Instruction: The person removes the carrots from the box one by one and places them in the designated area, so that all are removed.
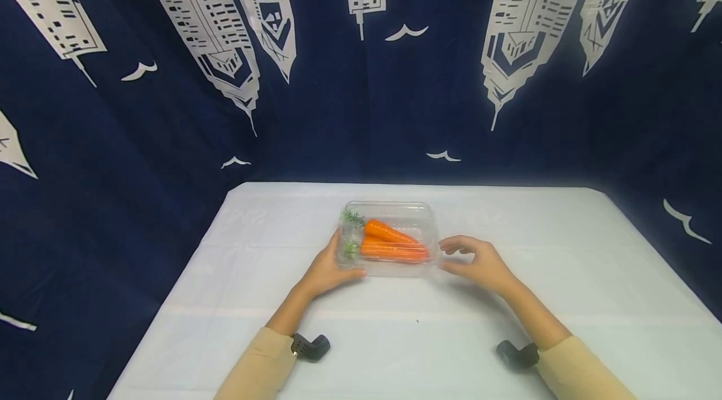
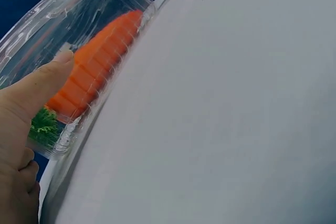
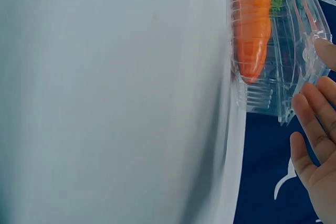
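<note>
A clear plastic clamshell box (image 1: 417, 209) stands at the middle of the table, with orange carrots (image 1: 392, 252) and their feathery green tops (image 1: 351, 249) inside. My left hand (image 1: 327, 271) grips the box at its left end. In the left wrist view, the thumb (image 2: 52, 72) lies across the clear plastic beside a carrot (image 2: 100, 72); the other fingers are partly hidden. My right hand (image 1: 476, 262) is at the box's right end, fingers loosely bent. In the right wrist view, its fingers (image 3: 313, 121) are spread, right at the box's corner, with the thumb overlapping the lid.
A white cloth covers the table (image 1: 225, 325). Behind and around it hangs a dark blue curtain (image 1: 361, 105) printed with white buildings and birds. Each wrist wears a dark camera mount (image 1: 310, 347), under a beige sleeve (image 1: 256, 365).
</note>
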`<state>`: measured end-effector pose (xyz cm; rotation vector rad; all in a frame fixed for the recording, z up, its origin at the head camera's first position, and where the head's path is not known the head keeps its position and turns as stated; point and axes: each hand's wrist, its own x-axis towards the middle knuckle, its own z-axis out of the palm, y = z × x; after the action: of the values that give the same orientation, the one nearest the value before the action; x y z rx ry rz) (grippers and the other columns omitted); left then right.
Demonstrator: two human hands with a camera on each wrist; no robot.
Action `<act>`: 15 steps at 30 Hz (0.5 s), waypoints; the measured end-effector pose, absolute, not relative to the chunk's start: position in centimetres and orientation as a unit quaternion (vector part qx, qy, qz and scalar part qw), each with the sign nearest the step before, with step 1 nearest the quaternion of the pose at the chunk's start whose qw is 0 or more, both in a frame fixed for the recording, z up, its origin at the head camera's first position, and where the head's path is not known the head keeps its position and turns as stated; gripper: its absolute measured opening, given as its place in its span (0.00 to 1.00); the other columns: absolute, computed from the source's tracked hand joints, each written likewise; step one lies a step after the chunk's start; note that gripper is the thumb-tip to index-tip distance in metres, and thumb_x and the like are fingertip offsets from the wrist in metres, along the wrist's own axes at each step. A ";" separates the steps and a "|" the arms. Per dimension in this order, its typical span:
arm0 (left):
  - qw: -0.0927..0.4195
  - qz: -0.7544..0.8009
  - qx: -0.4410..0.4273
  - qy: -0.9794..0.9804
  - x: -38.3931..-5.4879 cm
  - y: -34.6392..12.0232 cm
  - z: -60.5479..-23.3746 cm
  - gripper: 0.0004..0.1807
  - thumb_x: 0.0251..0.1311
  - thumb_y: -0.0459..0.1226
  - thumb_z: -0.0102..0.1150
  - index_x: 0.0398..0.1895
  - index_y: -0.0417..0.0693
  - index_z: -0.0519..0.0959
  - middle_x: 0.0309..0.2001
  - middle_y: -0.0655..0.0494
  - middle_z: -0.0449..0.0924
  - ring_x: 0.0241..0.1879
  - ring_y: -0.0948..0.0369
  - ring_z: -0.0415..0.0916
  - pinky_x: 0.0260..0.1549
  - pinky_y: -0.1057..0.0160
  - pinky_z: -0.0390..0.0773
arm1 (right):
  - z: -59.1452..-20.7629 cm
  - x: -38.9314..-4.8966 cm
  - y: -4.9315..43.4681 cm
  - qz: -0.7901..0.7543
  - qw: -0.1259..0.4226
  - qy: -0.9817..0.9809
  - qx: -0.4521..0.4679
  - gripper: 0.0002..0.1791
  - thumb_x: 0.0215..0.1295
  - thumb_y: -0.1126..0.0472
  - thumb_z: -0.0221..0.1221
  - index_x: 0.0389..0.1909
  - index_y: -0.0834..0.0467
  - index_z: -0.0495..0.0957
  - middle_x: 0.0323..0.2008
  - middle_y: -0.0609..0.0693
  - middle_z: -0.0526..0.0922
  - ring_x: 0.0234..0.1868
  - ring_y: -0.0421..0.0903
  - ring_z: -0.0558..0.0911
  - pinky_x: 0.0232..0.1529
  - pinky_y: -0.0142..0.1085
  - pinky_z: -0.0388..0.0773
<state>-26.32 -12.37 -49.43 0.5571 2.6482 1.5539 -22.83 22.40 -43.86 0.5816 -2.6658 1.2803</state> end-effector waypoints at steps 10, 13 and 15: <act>0.000 0.485 0.161 0.860 -26.0 -12.2 -49.4 0.66 0.43 0.55 0.76 0.79 0.49 0.43 0.74 0.43 0.54 0.70 0.44 0.57 0.65 0.41 0.60 | -43.4 -23.0 22.5 0.427 0.056 -0.883 0.185 0.15 0.55 0.58 0.71 0.44 0.55 0.85 0.42 0.50 0.85 0.47 0.54 0.80 0.52 0.58 0.75; -0.005 0.479 0.164 0.862 -26.0 -12.3 -49.5 0.65 0.43 0.56 0.76 0.79 0.48 0.44 0.74 0.42 0.53 0.70 0.43 0.57 0.65 0.41 0.60 | -42.7 -23.2 22.6 0.430 0.057 -0.881 0.190 0.14 0.57 0.59 0.70 0.44 0.57 0.85 0.43 0.51 0.85 0.47 0.54 0.80 0.52 0.58 0.75; -0.007 0.475 0.165 0.864 -26.1 -12.3 -49.6 0.65 0.44 0.56 0.76 0.78 0.48 0.44 0.74 0.42 0.54 0.69 0.43 0.57 0.65 0.41 0.60 | -42.1 -23.4 22.7 0.431 0.055 -0.880 0.191 0.14 0.58 0.59 0.69 0.45 0.58 0.84 0.43 0.52 0.85 0.47 0.54 0.80 0.52 0.58 0.75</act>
<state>-26.06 -12.27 -49.56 0.5205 2.7276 1.5002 -23.40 22.65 -42.14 0.5786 -2.6727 1.3072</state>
